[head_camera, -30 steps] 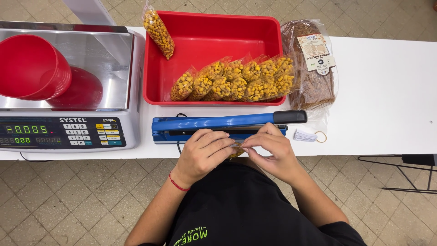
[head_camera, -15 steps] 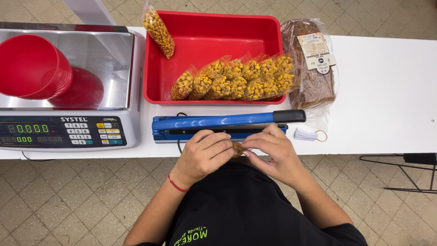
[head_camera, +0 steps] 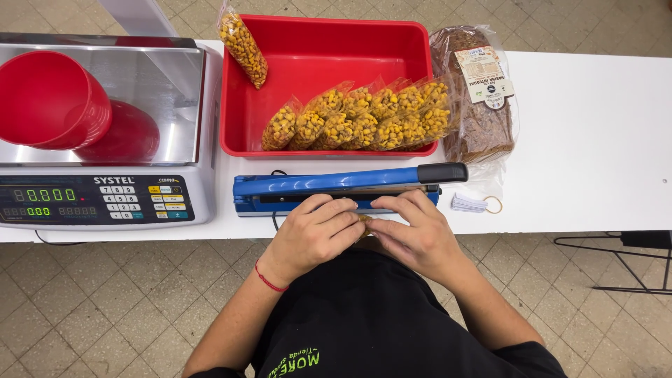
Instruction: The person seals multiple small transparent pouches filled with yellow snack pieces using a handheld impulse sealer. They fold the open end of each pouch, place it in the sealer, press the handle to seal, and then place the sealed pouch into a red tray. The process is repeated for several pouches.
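Note:
My left hand (head_camera: 316, 232) and my right hand (head_camera: 413, 234) are together at the table's front edge, both closed on a small clear bag of yellow kernels (head_camera: 365, 220), mostly hidden between the fingers. Directly behind the hands lies a blue bag sealer (head_camera: 336, 185) with a black handle end, its arm slightly raised. Beyond it a red tray (head_camera: 322, 49) holds several filled bags of yellow kernels (head_camera: 364, 115) in a row, and one more bag (head_camera: 243, 43) leans on its left rim.
A steel weighing scale (head_camera: 105, 189) with a red cup (head_camera: 49, 98) lying on its pan stands at the left. A bagged dark loaf (head_camera: 479, 98) lies right of the tray. A small stack of white tags with a ring (head_camera: 476, 204) sits by the sealer's right end.
Both hands have stayed in the same place with only small finger movements on the little bag. The scale's display has changed slightly.

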